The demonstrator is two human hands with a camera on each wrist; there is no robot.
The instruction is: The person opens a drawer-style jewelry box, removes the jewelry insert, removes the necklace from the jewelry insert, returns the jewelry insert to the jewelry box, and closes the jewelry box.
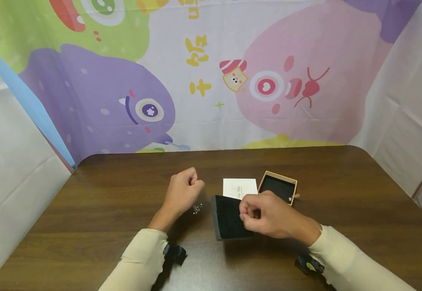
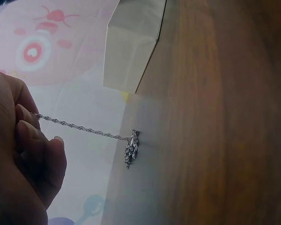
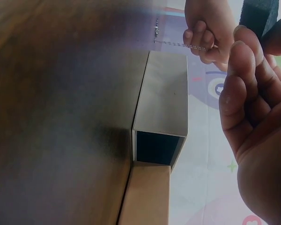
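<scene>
From my end, using the white box (image 1: 239, 184) as ref. L hand (image 1: 183, 190) is left of the box, fingers curled in w/ almost no gap, pinching one end of a silver chain (image 2: 79, 126). Chain runs fairly straight from the fingertips down to a small bunch on the table, left of the box and a bit nearer the person. Exact fingertip contact on L is in shadow, so prob thumb + index, can't swear to it.

R hand (image 1: 274, 216) is on the near side of the box, shifted right; thumb + index closed on the edge of a black pad (image 1: 229, 218), other fingers loosely bent. Pad is tilted, on the near side of the box, covering part of its near edge in the head cam.

Tan tray (image 1: 276, 186) w/ black inside sits just right of the box, by its open end; small tab on the tray's right side.

Surface: dark brown wood-grain table (image 1: 105, 210) under the box. Room: cartoon cloth (image 1: 211, 129) behind the box, purple, pink + green monsters w/ yellow lettering; pale cloth panels L + R of it. Cream sleeves, black wrist units on both arms.
</scene>
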